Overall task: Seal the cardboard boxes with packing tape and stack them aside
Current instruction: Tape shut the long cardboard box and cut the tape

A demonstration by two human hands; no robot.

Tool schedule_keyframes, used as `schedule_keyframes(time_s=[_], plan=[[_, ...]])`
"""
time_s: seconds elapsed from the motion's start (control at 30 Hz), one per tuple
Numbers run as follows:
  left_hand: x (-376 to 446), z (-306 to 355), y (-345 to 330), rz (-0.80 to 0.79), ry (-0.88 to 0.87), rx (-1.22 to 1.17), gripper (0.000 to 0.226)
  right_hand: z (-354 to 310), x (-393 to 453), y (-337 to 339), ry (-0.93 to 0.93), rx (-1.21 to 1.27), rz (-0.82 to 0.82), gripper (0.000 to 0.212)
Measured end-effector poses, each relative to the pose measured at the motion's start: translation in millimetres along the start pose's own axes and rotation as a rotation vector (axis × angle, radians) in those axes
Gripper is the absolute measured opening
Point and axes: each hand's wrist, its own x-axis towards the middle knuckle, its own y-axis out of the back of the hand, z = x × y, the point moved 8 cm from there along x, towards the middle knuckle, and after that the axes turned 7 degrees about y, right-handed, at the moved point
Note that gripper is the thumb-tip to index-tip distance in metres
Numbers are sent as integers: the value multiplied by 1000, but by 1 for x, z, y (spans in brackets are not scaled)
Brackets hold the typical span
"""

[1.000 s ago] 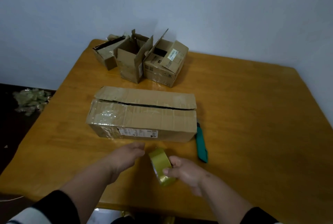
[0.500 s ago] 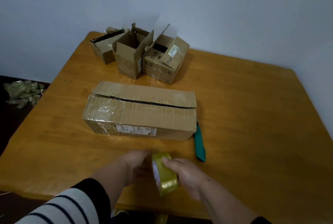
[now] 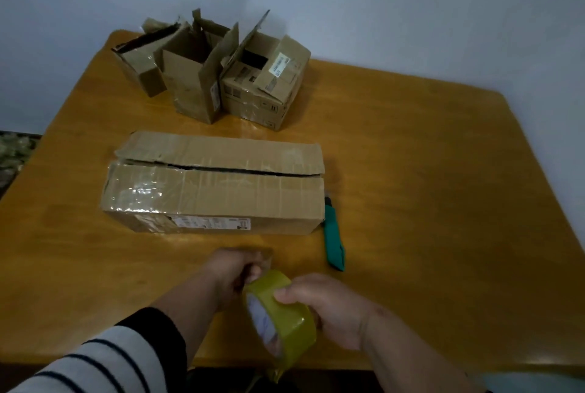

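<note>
- Presently, the right hand (image 3: 332, 310) gripped the roll of yellowish translucent packing tape (image 3: 280, 318), fingers curled over its outer band and thumb on top, holding it on edge above the near rim of the orange-brown wooden table (image 3: 427, 171).
- The left hand (image 3: 235, 272) sat against the far side of the roll, fingers curled there; whether they pinched the loose tape end could not be told.
- The long brown cardboard box (image 3: 215, 190) lay just beyond the hands, its two top flaps closed but parted by a dark, unsealed seam.
- Three small open cardboard boxes (image 3: 215, 76) stood clustered at the far corner, flaps up.
- A green utility knife (image 3: 334, 234) lay just beside the long box's right end.
- Recommended practice, as a judgement: free the tape end first, anchor it over one end face of the long box, press both flaps level, then draw the roll straight along the seam, smoothing to avoid wrinkles.
</note>
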Motion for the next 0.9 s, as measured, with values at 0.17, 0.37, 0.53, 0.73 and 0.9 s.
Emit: schedule_keyframes(time_s=[0.17,0.37,0.53,0.73,0.9], plan=[[-24,23,17,-2,-275,40,8,-12,-14,20,11,-28,-25,36],[-66,54,28,289,-632,374,8,-19,-17,24,18,-154,-77,35],[-89,64,29,408,-731,423,20,-15,-14,30,29,-282,2,70],[-112,67,23,532,-864,498,27,-17,-11,32,126,-382,1,80],[-151,84,-7,596,-1093,660,26,-9,0,37,154,-401,97,77]])
